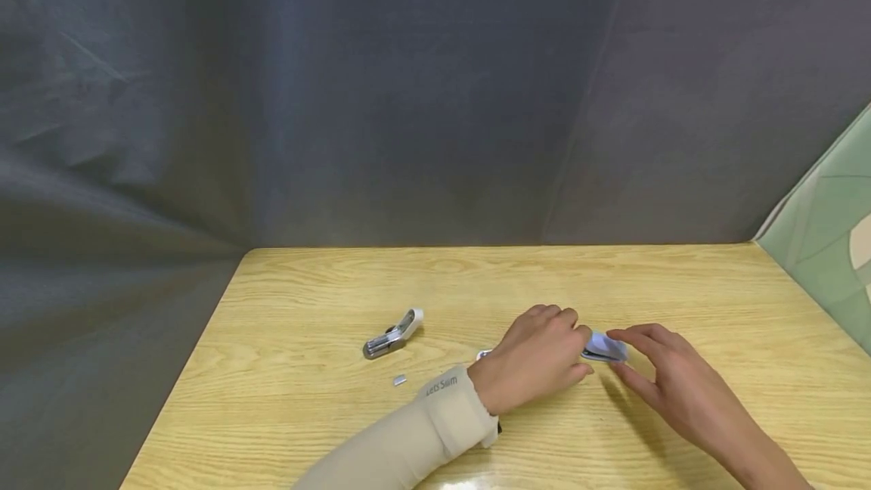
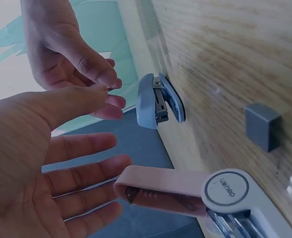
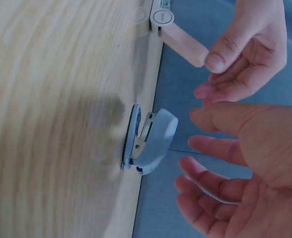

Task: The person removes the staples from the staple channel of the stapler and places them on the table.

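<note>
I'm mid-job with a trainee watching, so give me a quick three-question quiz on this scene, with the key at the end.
1. True or false: neither the left hand nor the right hand is gripping the blue stapler.
2. In the head picture, where does the small silver block lie? A) right of both hands B) between the hands C) left of both hands
3. How many staplers show in the left wrist view?

Key:
1. True; the left wrist view shows a gap between it and both hands.
2. C.
3. Two: the blue stapler and a pink-and-white stapler.
</note>
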Tool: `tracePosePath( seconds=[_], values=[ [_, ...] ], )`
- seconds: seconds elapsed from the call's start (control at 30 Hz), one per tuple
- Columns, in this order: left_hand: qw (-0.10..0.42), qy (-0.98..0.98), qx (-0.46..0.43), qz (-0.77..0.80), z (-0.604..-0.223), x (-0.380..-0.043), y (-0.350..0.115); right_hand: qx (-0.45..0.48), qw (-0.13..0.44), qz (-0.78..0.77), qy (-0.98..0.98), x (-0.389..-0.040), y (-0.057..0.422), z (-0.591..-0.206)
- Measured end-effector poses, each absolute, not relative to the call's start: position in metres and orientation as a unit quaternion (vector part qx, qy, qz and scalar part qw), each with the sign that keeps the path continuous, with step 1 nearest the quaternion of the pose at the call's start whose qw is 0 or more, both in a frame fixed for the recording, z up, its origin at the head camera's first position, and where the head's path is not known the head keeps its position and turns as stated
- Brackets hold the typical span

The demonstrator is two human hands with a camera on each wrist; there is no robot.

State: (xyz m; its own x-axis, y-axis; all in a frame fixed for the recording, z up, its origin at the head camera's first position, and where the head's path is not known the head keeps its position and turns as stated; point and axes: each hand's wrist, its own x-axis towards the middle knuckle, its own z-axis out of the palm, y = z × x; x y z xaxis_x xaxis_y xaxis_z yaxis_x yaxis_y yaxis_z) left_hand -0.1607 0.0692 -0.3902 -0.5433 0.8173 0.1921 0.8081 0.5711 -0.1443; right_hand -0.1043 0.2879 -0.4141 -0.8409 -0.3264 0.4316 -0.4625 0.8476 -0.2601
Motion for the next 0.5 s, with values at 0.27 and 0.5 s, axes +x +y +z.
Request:
tracePosePath(
  seconds=[0.27, 0.5],
  values=[
    [0.106, -0.89, -0.444, 0.005, -0.394, -0.169, 0.079, 0.187, 0.163, 0.17, -0.954, -0.114, 0.287, -0.414],
    [0.086, -0.905, -0.417, 0.002, -0.396, -0.176, 0.088, 0.179, 0.125, 0.175, -0.96, -0.121, 0.284, -0.414]
  ],
)
